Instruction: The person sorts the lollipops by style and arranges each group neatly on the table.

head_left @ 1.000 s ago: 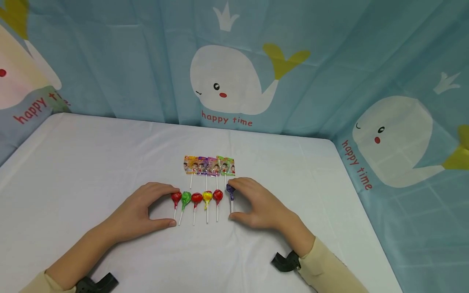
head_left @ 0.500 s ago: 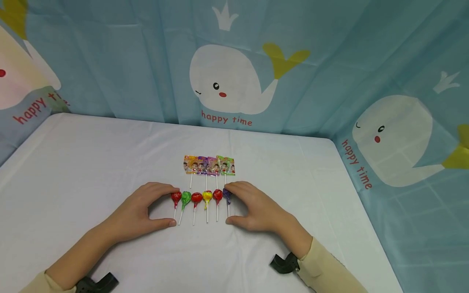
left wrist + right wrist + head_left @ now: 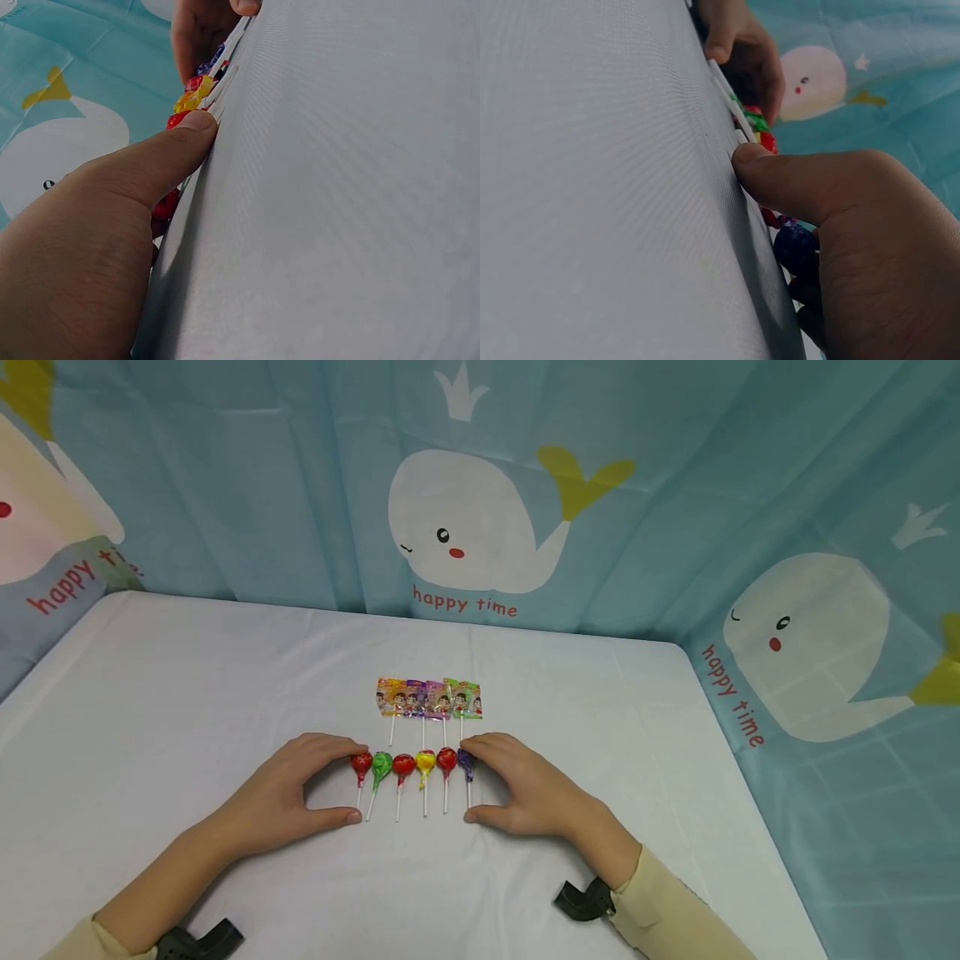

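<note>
Six round lollipops lie in a row on the white table (image 3: 187, 693): red (image 3: 361, 765), green (image 3: 382, 765), red, yellow (image 3: 425, 762), red and purple (image 3: 467, 764), sticks toward me. My left hand (image 3: 345, 782) arches at the row's left end, fingertips touching the first red lollipop, thumb (image 3: 176, 146) flat on the cloth by the stick ends. My right hand (image 3: 482, 781) brackets the right end, fingers against the purple lollipop (image 3: 795, 244), thumb (image 3: 780, 176) down beside its stick. Neither hand grips anything.
A second row of flat wrapped lollipops (image 3: 429, 698) lies just behind the round ones. A blue whale-print curtain (image 3: 480, 518) walls the table at the back and right. The table's right edge (image 3: 720, 752) is near.
My right hand has slid left, pushing the purple lollipop up against the last red one. The left hand has stayed put.
</note>
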The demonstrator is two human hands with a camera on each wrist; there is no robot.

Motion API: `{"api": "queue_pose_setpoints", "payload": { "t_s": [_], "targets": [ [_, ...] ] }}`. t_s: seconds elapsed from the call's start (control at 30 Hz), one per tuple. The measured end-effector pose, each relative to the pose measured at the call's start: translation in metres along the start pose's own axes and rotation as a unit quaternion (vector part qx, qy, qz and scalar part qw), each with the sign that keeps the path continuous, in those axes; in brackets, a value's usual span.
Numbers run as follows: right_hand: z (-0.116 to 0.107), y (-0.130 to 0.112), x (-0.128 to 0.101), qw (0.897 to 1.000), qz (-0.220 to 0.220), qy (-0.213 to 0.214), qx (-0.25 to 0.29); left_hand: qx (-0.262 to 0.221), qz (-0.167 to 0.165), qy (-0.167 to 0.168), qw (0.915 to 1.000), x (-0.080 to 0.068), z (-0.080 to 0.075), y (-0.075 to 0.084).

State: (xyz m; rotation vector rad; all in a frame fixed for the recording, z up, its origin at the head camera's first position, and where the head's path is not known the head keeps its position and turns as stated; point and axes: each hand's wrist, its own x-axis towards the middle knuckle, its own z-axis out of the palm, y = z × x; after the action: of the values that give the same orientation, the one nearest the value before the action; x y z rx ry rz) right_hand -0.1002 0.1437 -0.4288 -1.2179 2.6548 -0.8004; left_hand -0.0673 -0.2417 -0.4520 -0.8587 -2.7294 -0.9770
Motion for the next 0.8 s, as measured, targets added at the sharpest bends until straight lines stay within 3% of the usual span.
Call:
{"api": "queue_pose_setpoints", "payload": {
  "t_s": [0.27,0.8],
  "targets": [
    [-0.001,0.002,-0.002,1.0,-0.005,0.004,0.003,0.001,-0.003,-0.002,1.0,0.0,0.0,0.001],
    [-0.013,0.004,-0.003,0.998,-0.006,0.068,-0.008,0.004,-0.006,-0.006,1.0,-0.001,-0.001,0.002]
  ]
}}
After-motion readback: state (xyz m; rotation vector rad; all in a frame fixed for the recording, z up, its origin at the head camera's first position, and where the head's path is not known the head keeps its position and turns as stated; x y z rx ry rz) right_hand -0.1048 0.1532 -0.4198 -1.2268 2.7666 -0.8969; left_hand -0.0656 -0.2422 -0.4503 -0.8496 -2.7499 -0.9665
